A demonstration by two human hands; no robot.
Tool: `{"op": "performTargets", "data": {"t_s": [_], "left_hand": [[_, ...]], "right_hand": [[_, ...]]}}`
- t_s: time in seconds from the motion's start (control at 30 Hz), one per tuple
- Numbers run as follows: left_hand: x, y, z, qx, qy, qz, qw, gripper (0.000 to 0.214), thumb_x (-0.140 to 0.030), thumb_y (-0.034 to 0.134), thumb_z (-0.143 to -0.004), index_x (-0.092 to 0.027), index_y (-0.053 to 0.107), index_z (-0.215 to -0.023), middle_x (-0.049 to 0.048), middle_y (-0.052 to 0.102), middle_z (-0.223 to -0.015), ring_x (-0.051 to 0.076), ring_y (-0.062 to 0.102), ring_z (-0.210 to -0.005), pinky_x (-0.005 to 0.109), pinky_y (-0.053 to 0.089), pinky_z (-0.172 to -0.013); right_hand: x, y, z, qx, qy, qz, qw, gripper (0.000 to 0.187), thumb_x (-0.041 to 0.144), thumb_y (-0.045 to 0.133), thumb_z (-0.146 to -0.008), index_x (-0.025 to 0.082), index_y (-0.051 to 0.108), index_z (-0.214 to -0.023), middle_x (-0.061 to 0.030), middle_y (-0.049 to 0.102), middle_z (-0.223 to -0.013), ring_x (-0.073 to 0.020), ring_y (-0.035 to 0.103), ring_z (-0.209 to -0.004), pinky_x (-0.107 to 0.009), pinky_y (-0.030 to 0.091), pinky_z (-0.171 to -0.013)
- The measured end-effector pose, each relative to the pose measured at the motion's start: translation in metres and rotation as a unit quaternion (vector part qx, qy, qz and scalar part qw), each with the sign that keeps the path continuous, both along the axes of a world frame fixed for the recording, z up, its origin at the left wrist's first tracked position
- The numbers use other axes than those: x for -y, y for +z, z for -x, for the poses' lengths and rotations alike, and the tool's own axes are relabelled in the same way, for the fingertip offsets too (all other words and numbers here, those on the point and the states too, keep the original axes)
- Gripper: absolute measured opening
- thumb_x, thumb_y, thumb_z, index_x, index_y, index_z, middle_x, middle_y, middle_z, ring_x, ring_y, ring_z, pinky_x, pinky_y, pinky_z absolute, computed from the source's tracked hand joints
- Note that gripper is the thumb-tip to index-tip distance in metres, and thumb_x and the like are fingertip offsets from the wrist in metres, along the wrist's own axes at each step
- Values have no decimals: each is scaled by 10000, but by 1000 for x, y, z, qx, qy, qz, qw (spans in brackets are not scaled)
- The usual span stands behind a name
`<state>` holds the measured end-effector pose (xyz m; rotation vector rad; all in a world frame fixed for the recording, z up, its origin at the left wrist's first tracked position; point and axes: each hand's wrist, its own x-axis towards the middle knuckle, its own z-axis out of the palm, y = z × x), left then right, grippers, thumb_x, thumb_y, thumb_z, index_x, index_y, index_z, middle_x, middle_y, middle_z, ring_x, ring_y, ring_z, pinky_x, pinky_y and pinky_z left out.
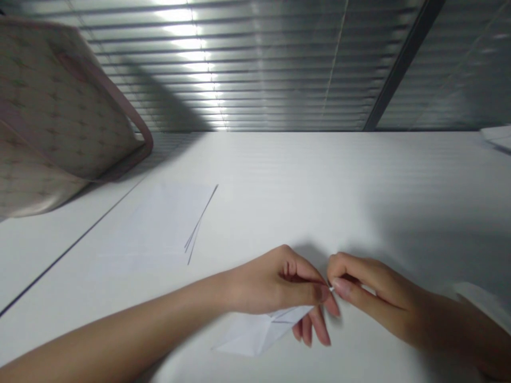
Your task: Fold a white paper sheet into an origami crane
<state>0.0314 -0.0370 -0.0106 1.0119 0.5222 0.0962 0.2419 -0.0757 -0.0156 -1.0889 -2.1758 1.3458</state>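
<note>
A folded piece of white paper (259,332) with visible creases hangs below my left hand (287,292). My left thumb and index finger pinch its narrow end, while the other fingers curl under the paper. From the right, my right hand (367,292) pinches the small white tip between thumb and index finger, very close to the left fingertips. Only a sliver of that tip shows between the two hands; the rest of it is hidden by the fingers.
Several flat white paper sheets (159,223) lie on the white table (287,186) to the left. A patterned bag (59,117) with pink trim stands at the back left. Window blinds (259,69) rise behind the table. Another white paper item (499,137) sits at the far right edge.
</note>
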Motion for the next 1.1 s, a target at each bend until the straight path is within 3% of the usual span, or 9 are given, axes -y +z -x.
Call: {"op": "performTargets", "data": {"t_s": [0.43, 0.67, 1.1], "left_hand": [[-3, -1, 0, 24, -10, 10, 1000, 321, -420, 627, -856, -116, 701, -924, 57, 722, -664, 121, 640, -508, 217, 505, -520], [0, -1, 0, 17, 11, -8, 1000, 336, -439, 621, -858, -119, 703, -922, 63, 730, -687, 109, 636, -509, 209, 507, -531], [2, -1, 0, 26, 19, -11, 999, 364, -466, 630, -841, -124, 702, -941, 70, 735, -717, 102, 636, -529, 208, 509, -544]], "right_hand": [[0, -6, -1, -18, 11, 12, 1000, 200, 259, 326, -990, 223, 446, -834, 27, 497, -745, -105, 414, -623, -238, 352, -583], [-2, 1, 1, -29, 1, 39, 999, 229, 245, 295, -994, 220, 430, -812, 22, 510, -770, -106, 454, -690, -238, 377, -653], [0, -5, 2, -15, -5, 17, 1000, 239, 293, 278, -1002, 228, 411, -816, 25, 510, -778, -111, 465, -693, -249, 381, -652]]}}
